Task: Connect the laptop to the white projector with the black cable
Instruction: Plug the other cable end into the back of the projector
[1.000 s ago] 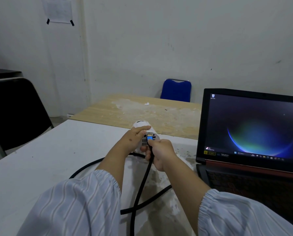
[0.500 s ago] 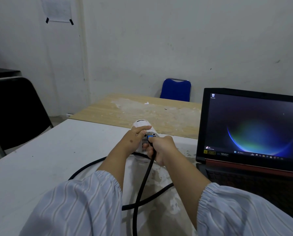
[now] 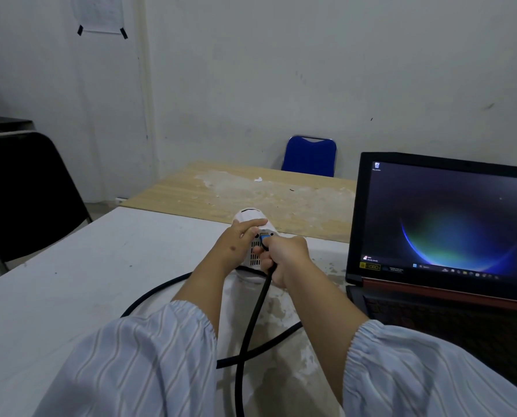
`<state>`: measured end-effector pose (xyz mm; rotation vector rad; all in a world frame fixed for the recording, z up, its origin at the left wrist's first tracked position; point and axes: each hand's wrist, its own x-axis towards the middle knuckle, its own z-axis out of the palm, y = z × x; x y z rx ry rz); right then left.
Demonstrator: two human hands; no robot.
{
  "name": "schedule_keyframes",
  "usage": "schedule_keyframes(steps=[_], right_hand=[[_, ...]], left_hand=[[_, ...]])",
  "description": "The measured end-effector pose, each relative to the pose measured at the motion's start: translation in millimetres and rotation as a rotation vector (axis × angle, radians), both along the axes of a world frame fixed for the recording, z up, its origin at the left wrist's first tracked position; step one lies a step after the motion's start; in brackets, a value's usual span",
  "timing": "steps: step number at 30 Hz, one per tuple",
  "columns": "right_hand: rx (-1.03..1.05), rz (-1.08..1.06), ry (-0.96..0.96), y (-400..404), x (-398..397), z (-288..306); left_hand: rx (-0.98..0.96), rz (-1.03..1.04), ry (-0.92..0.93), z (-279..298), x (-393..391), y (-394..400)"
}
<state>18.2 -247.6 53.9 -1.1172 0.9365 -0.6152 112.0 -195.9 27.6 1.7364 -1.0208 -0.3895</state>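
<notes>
A small white projector (image 3: 249, 216) stands on the white table (image 3: 70, 284), its vented back facing me. My left hand (image 3: 236, 243) grips the projector's left side and top. My right hand (image 3: 284, 257) is closed around the plug end of the black cable (image 3: 252, 320); the plug's blue tip (image 3: 265, 238) sits at a port on the projector's back. The cable loops across the table toward me and crosses itself. The open black laptop (image 3: 443, 218) with a lit screen stands to the right; I cannot see the cable's other end.
A wooden table (image 3: 221, 191) adjoins the white one behind the projector. A blue chair (image 3: 309, 156) stands at the far wall and a black chair (image 3: 22, 191) at the left. My striped sleeves fill the near foreground.
My right hand has pushed the plug a little forward and closer to the projector's back. The left hand stays on the projector.
</notes>
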Motion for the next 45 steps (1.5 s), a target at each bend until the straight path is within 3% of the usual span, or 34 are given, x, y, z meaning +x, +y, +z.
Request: schedule_keyframes(steps=[7,15,28,32,39,42,45], right_hand=[[-0.074,-0.026,0.017,-1.8,2.0,-5.4],[0.170,0.002,-0.060,-7.9,-2.7,-1.9],[0.208,0.029,-0.046,-13.9,9.0,6.8],[0.089,0.089,0.029,-11.2,4.8,9.2],[-0.440,0.014,0.287,-29.7,-3.3,4.9],[-0.503,0.079,0.313,-32.3,-5.8,-0.1],[-0.433,0.202,0.262,-30.8,-7.0,-6.6]], left_hand=[[-0.007,0.004,0.006,1.4,-0.6,1.3],[-0.013,0.000,0.051,0.7,-2.5,1.1],[-0.028,0.008,0.065,3.2,-6.3,4.2],[-0.021,-0.004,0.092,7.1,-8.7,7.6],[0.031,0.004,0.184,21.0,6.5,7.5],[0.103,0.132,0.248,18.3,6.9,1.2],[0.122,0.215,0.378,12.6,4.2,-3.4]])
